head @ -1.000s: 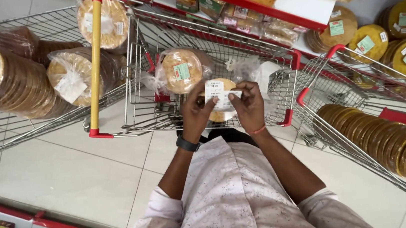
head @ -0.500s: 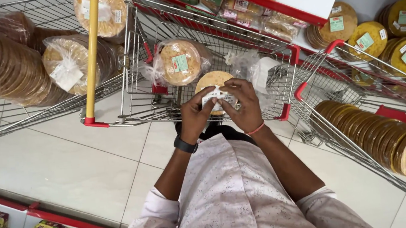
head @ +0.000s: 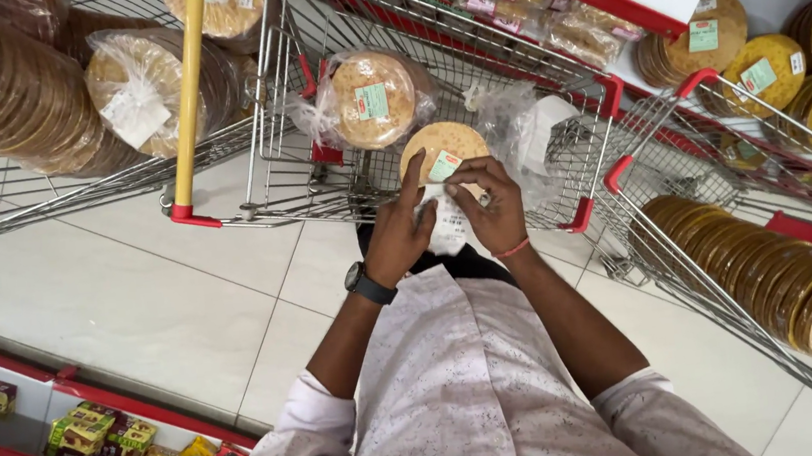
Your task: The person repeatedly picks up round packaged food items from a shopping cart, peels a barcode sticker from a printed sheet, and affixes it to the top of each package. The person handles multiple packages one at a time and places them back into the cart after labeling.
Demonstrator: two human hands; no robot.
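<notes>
My left hand (head: pixel 401 230) and my right hand (head: pixel 491 209) meet over a round pack of flat yellow discs (head: pixel 445 150) with a small green label. Both hands press a white paper sticker (head: pixel 446 224) against the pack's lower side. The pack is held above the near edge of the middle wire trolley (head: pixel 471 80). A black watch sits on my left wrist and a red band on my right wrist.
Another bagged disc pack (head: pixel 370 99) lies in the middle trolley. The left trolley (head: pixel 40 186) holds long rolls of discs, the right trolley (head: pixel 727 224) another roll (head: pixel 763 276). A red shelf (head: pixel 624 4) with packets runs behind; a low shelf (head: pixel 68 455) sits bottom left.
The white sticker has gone from held up in front of the pack to pressed low on it. My hands have shifted slightly down and right, and the view tilted.
</notes>
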